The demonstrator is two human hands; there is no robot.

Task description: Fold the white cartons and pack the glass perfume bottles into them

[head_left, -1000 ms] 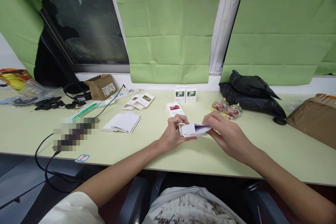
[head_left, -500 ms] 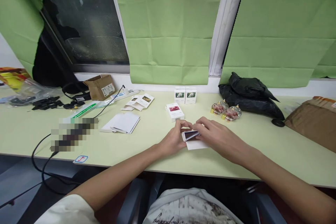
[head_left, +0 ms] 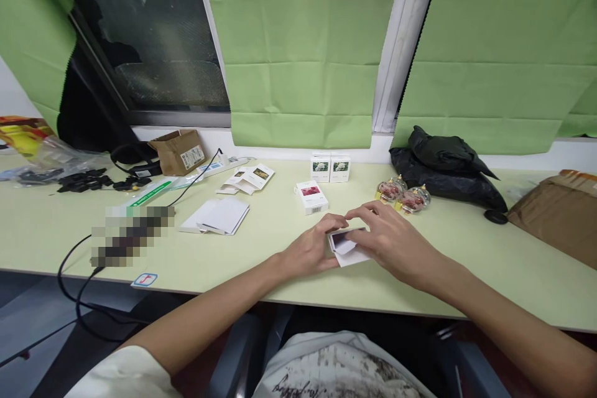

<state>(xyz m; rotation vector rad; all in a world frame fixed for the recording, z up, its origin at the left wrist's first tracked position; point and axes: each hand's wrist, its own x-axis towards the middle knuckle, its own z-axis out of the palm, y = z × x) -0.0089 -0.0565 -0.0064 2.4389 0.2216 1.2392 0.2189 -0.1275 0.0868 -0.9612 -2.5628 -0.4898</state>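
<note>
Right of the lower middle of the frame, an open white box was held above the surface. The left hand pinched its left side between fingers and thumb. The right hand curved over its right side, thumb at the opening; whether those fingers pinched anything, I could not tell.

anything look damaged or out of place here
The window at the left looks odd: a pale patch with ragged edges, perhaps a torn covering. Nothing looks spilled on the table.
</note>
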